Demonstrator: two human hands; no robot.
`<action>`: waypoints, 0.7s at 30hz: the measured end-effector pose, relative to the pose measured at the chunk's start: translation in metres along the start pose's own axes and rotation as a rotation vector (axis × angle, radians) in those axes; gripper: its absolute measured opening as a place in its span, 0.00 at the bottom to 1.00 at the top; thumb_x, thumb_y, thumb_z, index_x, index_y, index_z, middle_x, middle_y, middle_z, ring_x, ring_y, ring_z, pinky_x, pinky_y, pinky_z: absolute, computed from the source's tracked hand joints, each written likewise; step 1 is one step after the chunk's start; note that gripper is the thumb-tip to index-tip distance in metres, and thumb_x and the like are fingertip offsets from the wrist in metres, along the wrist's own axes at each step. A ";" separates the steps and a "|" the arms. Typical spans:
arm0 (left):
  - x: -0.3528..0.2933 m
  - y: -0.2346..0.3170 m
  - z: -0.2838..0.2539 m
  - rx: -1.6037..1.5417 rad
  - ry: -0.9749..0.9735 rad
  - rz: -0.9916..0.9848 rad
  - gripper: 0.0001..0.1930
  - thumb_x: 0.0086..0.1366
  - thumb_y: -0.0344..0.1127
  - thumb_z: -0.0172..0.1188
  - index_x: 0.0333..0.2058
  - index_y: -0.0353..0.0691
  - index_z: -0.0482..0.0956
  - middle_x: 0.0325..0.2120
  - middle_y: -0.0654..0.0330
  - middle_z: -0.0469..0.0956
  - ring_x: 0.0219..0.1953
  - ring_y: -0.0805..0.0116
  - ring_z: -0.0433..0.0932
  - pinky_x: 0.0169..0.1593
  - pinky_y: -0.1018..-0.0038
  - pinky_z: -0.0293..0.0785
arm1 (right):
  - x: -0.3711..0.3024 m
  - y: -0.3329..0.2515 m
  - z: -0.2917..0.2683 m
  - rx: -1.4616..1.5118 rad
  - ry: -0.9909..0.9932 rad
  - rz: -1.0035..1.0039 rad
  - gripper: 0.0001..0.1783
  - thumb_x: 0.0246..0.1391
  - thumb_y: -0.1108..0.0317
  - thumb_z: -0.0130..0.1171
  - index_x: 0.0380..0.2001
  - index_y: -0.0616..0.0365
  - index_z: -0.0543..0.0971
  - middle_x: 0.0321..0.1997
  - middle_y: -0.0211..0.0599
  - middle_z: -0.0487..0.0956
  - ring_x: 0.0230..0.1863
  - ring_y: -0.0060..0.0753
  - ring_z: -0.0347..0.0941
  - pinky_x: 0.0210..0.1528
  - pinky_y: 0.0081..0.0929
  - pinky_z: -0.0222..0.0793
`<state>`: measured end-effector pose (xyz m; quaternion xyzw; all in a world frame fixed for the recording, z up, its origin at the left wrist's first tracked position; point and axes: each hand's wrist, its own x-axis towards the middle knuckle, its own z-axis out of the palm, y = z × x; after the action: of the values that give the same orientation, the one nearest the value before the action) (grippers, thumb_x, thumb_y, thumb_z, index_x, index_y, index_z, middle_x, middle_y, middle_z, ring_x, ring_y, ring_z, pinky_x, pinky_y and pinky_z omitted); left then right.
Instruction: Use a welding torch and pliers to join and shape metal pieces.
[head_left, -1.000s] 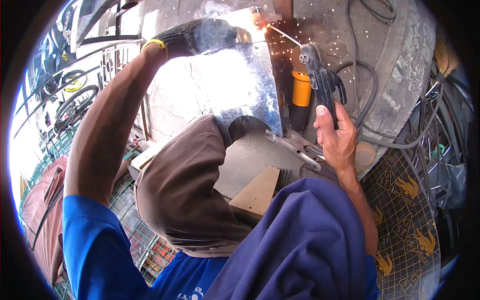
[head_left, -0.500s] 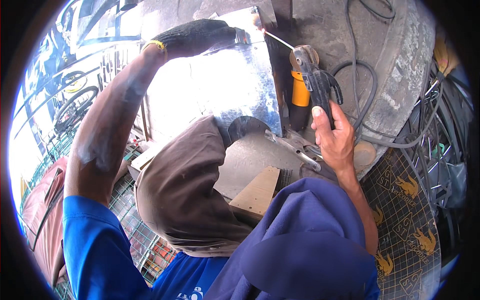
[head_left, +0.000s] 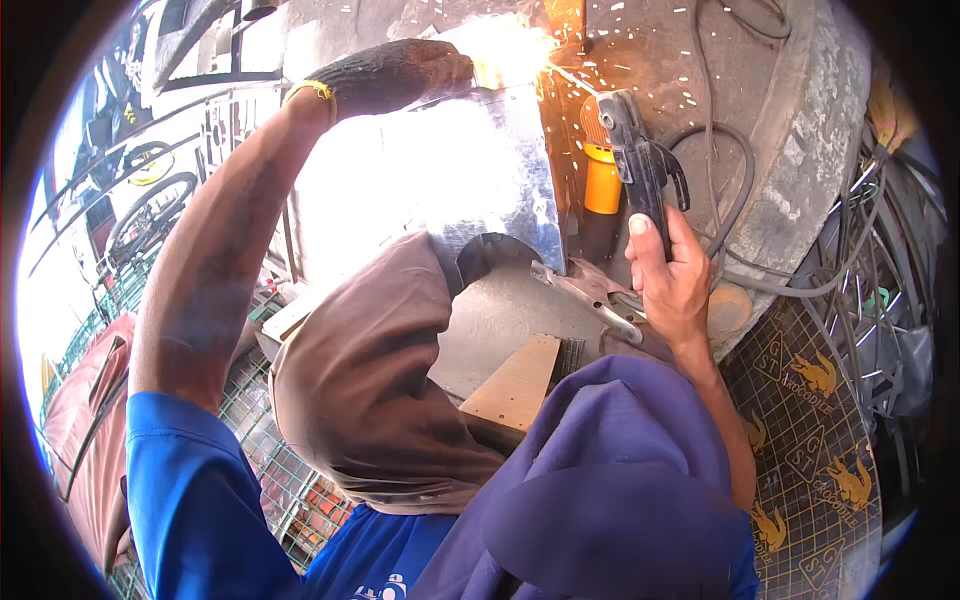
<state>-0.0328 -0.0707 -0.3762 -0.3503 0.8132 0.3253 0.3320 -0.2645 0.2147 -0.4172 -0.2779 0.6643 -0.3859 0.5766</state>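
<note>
1. Step: I'm mid-weld; arc (head_left: 505, 55) burns at the sheet's top edge, just beside my left hand.
2. Left hand (head_left: 385, 75), gloved, fingers curled over the metal sheet (head_left: 440, 170), bracing it.
3. Right hand (head_left: 672, 275) closed around the electrode holder (head_left: 640, 165), rod tip up-left at the seam.
4. Next, I judge: steady rod angle, sheet kept still.

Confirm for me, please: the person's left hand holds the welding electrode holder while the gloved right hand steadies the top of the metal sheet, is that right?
The sides are swapped. In the head view, the bare right hand holds the welding electrode holder, and the gloved left hand steadies the top of the metal sheet, near the bright sparks.
</note>
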 end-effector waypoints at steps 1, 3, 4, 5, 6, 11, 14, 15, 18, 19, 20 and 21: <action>0.001 -0.019 0.005 0.114 0.042 0.186 0.18 0.75 0.39 0.48 0.57 0.39 0.77 0.50 0.48 0.80 0.53 0.50 0.80 0.61 0.60 0.74 | 0.000 0.001 -0.001 0.004 -0.008 0.003 0.18 0.69 0.57 0.58 0.52 0.59 0.78 0.25 0.23 0.74 0.19 0.09 0.63 0.20 0.14 0.59; 0.005 -0.094 0.028 0.363 0.231 0.382 0.18 0.75 0.40 0.49 0.56 0.40 0.77 0.49 0.49 0.79 0.53 0.51 0.78 0.61 0.61 0.73 | 0.003 -0.009 0.007 0.014 -0.038 -0.009 0.18 0.69 0.57 0.58 0.52 0.59 0.78 0.25 0.23 0.74 0.20 0.09 0.63 0.21 0.14 0.59; 0.009 -0.087 0.029 0.591 0.411 0.624 0.17 0.75 0.41 0.50 0.56 0.40 0.76 0.48 0.50 0.79 0.54 0.52 0.77 0.60 0.61 0.73 | 0.003 -0.008 0.006 0.002 -0.034 0.010 0.17 0.69 0.57 0.58 0.51 0.59 0.79 0.25 0.23 0.74 0.20 0.10 0.63 0.21 0.14 0.59; 0.011 -0.082 0.028 0.587 0.410 0.630 0.17 0.75 0.41 0.50 0.56 0.40 0.76 0.48 0.50 0.79 0.54 0.52 0.77 0.60 0.61 0.73 | 0.003 -0.005 0.005 0.000 -0.030 0.015 0.17 0.69 0.57 0.58 0.51 0.59 0.79 0.25 0.23 0.74 0.20 0.10 0.63 0.21 0.14 0.59; 0.011 -0.077 0.025 0.572 0.298 0.583 0.18 0.76 0.41 0.49 0.59 0.42 0.75 0.52 0.50 0.78 0.57 0.53 0.75 0.63 0.62 0.71 | 0.003 -0.002 0.003 -0.007 -0.028 0.008 0.17 0.69 0.57 0.58 0.51 0.59 0.79 0.26 0.23 0.74 0.20 0.10 0.63 0.21 0.14 0.59; 0.008 -0.080 0.029 0.509 0.250 0.455 0.21 0.77 0.42 0.47 0.65 0.48 0.71 0.60 0.52 0.75 0.62 0.54 0.73 0.65 0.62 0.70 | 0.001 -0.003 0.004 0.014 -0.026 0.019 0.18 0.69 0.57 0.58 0.53 0.59 0.78 0.26 0.24 0.74 0.20 0.10 0.63 0.21 0.14 0.60; 0.006 -0.083 0.032 0.395 0.293 0.361 0.21 0.78 0.43 0.46 0.65 0.49 0.71 0.60 0.53 0.75 0.61 0.53 0.74 0.64 0.63 0.72 | 0.001 -0.003 0.004 0.011 -0.036 0.011 0.18 0.69 0.57 0.59 0.53 0.58 0.78 0.26 0.24 0.74 0.20 0.10 0.63 0.21 0.14 0.60; 0.011 -0.084 0.031 0.450 0.311 0.477 0.19 0.76 0.40 0.49 0.62 0.45 0.73 0.59 0.53 0.76 0.61 0.52 0.75 0.65 0.61 0.71 | 0.002 -0.004 0.005 0.006 -0.026 0.012 0.19 0.68 0.57 0.60 0.52 0.60 0.79 0.24 0.25 0.74 0.20 0.12 0.65 0.22 0.18 0.62; 0.008 -0.099 0.029 0.265 0.243 0.484 0.17 0.75 0.37 0.53 0.59 0.42 0.75 0.57 0.52 0.77 0.59 0.52 0.76 0.66 0.60 0.71 | 0.003 -0.006 0.009 0.011 -0.025 -0.001 0.19 0.67 0.57 0.61 0.50 0.62 0.80 0.22 0.27 0.75 0.21 0.15 0.66 0.24 0.23 0.64; 0.009 -0.101 0.031 0.013 0.160 0.389 0.17 0.74 0.37 0.53 0.59 0.42 0.75 0.57 0.51 0.77 0.59 0.52 0.76 0.65 0.61 0.72 | 0.003 -0.005 0.008 0.007 -0.019 -0.005 0.19 0.67 0.57 0.61 0.49 0.62 0.80 0.22 0.27 0.75 0.21 0.15 0.66 0.24 0.23 0.64; 0.010 -0.082 0.028 0.006 0.157 0.402 0.17 0.74 0.37 0.53 0.59 0.42 0.75 0.57 0.51 0.77 0.59 0.52 0.76 0.65 0.61 0.72 | 0.003 -0.002 0.006 0.000 -0.010 0.004 0.19 0.67 0.57 0.61 0.49 0.62 0.80 0.22 0.27 0.75 0.21 0.15 0.66 0.24 0.23 0.64; 0.009 -0.063 0.025 0.213 0.168 0.381 0.17 0.74 0.35 0.54 0.59 0.41 0.76 0.56 0.51 0.78 0.58 0.52 0.77 0.64 0.61 0.73 | 0.003 0.001 0.003 -0.007 -0.023 0.020 0.18 0.68 0.57 0.60 0.51 0.60 0.79 0.24 0.25 0.74 0.21 0.12 0.64 0.22 0.18 0.62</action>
<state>0.0196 -0.0888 -0.4165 -0.1793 0.9192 0.2641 0.2306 -0.2622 0.2128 -0.4197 -0.2779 0.6617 -0.3747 0.5870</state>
